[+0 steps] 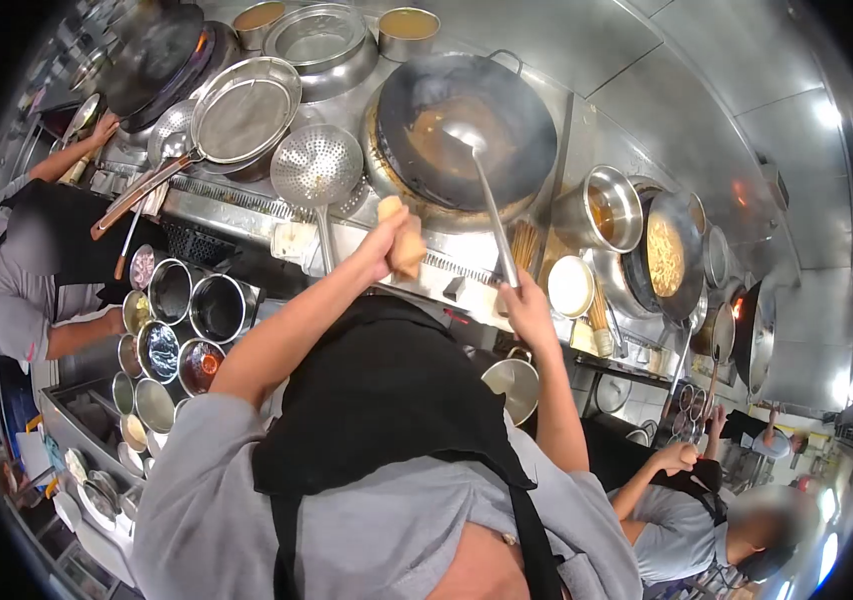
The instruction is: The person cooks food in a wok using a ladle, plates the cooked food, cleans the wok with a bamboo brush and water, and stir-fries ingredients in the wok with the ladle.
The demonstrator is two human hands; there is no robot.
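Note:
My right hand [529,312] is closed round the handle of a long metal ladle [492,200]. The ladle's bowl rests inside a large black wok [512,110], in a shallow brownish liquid with steam over it. My left hand [382,245] grips a folded tan cloth [408,246] in front of the stove, short of the wok's near rim. Just left of the wok lies a perforated skimmer [317,165], its handle passing behind my left forearm.
A fine-mesh strainer [245,110] sits over a pot at the left. To the right stand a steel pot [611,208] and a wok with yellowish food [665,245]. Several sauce containers [169,290] fill the left side. Co-workers stand left [22,290] and right [672,535].

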